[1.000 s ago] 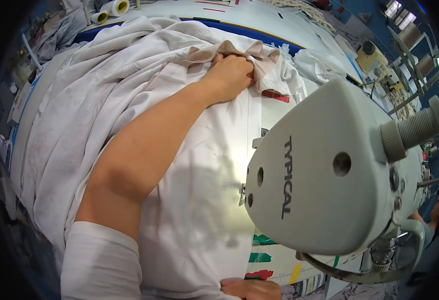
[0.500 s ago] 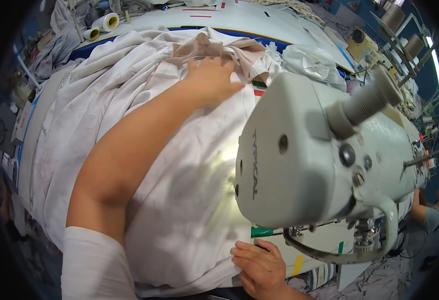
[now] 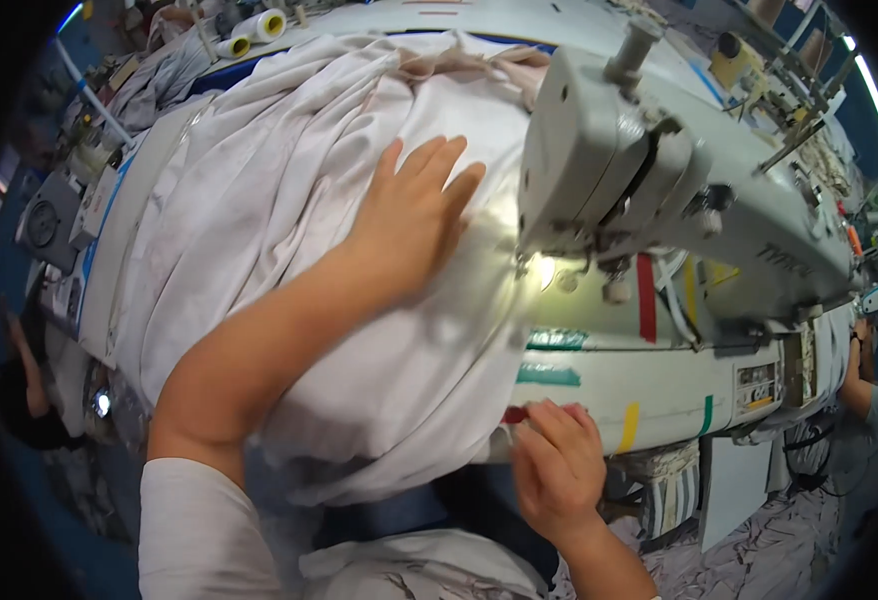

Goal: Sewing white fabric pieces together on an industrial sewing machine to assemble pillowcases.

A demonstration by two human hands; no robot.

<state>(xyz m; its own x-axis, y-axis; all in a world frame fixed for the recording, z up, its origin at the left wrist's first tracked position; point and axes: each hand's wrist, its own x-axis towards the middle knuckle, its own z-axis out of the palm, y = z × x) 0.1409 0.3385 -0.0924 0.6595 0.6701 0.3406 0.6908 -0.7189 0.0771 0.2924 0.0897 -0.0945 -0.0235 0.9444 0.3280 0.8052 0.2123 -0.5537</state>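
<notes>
A large white cloth [image 3: 299, 200], bunched in folds, spreads over the table to the left of the sewing machine [image 3: 599, 150]. Its right edge runs close to the needle area, where a lamp lights the fabric. My left hand [image 3: 409, 220] lies on top of the cloth, fingers spread and stretched out. At the table's near edge, just right of the cloth, is my right hand [image 3: 559, 460] with its fingers curled together. Red shows on either side of those fingertips; whether they hold something or rest on red tape is hidden.
Coloured tape strips, among them a green one [image 3: 549, 375], mark the machine bed. Thread cones [image 3: 259, 28] lie at the far left. A striped bundle [image 3: 671, 490] and a white board [image 3: 734, 490] are below the table at right. Other people [image 3: 864, 390] sit at both sides.
My left hand has come back toward me over the cloth. My right hand has left the cloth's edge and shifted right and slightly up. The view has turned, showing more of the machine.
</notes>
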